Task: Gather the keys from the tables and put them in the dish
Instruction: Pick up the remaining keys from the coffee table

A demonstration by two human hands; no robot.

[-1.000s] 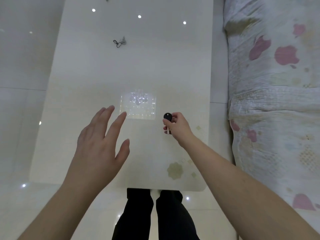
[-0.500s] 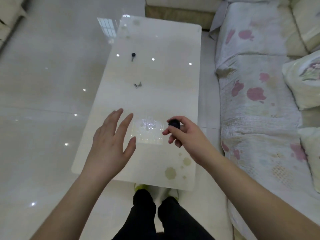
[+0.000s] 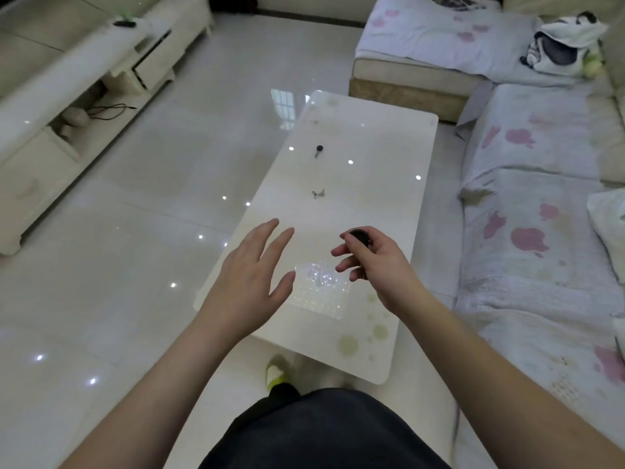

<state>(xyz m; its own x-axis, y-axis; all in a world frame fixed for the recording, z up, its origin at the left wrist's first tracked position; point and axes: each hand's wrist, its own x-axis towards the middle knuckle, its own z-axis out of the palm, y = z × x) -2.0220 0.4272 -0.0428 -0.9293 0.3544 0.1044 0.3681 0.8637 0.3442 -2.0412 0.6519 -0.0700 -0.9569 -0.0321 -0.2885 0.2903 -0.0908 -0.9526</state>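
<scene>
We pinch the black-headed key [image 3: 359, 237] in our right hand [image 3: 375, 262] above the clear studded glass dish [image 3: 321, 292]; our left hand [image 3: 250, 282] hovers spread, empty. Released off-centre, the key may bounce out onto the glossy white table [image 3: 382, 170].

The glass dish [image 3: 319, 291] sits on the surface [image 3: 389, 204] near its front end. Behind the dish lies a small key ring [image 3: 318, 193], and further behind the dish a key [image 3: 319, 150]. The sofa [image 3: 541, 204] runs along to the right of the dish, the TV cabinet [image 3: 67, 96] far to its left across the floor [image 3: 152, 198].
</scene>
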